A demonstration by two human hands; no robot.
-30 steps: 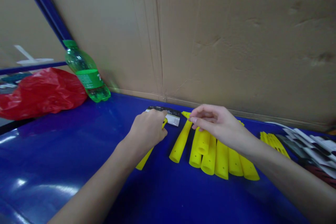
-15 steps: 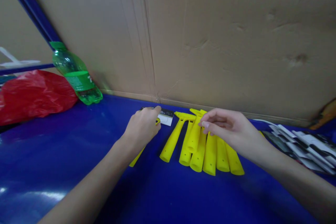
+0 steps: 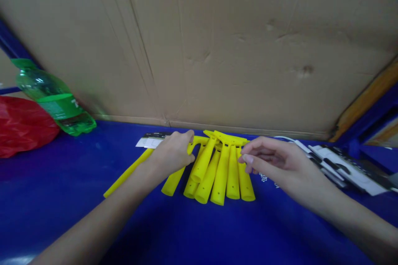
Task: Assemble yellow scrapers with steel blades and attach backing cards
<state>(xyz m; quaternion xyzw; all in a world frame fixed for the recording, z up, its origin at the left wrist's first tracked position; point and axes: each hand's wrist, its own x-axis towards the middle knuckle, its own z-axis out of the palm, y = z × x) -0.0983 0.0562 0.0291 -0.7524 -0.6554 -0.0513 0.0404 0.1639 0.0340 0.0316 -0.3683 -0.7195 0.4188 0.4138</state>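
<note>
Several yellow handles with flat heads (image 3: pixel 220 174) lie fanned out on the blue table (image 3: pixel 186 232). My left hand (image 3: pixel 174 153) is over the leftmost of the fan, thumb and fingers closed around its head end. Another yellow handle (image 3: pixel 127 174) lies apart to the left, partly behind my left wrist, beside black-and-white printed cards (image 3: pixel 151 140). My right hand (image 3: pixel 270 157) hovers by the right end of the fan, fingers curled in towards the thumb; what they hold, if anything, is hidden. Small pale ring-like pieces (image 3: pixel 263 177) show below this hand.
At the left, a green bottle (image 3: pixel 59 105) leans against the cardboard wall (image 3: pixel 217 49), beside a red plastic bag (image 3: pixel 25 126). Black-and-white packets (image 3: pixel 348 169) are stacked at the right, near a blue frame post (image 3: pixel 370 112).
The view has turned right, so the scene sits further left. My left hand has left the separate yellow handle and moved right to the fan. My right hand keeps its curled shape.
</note>
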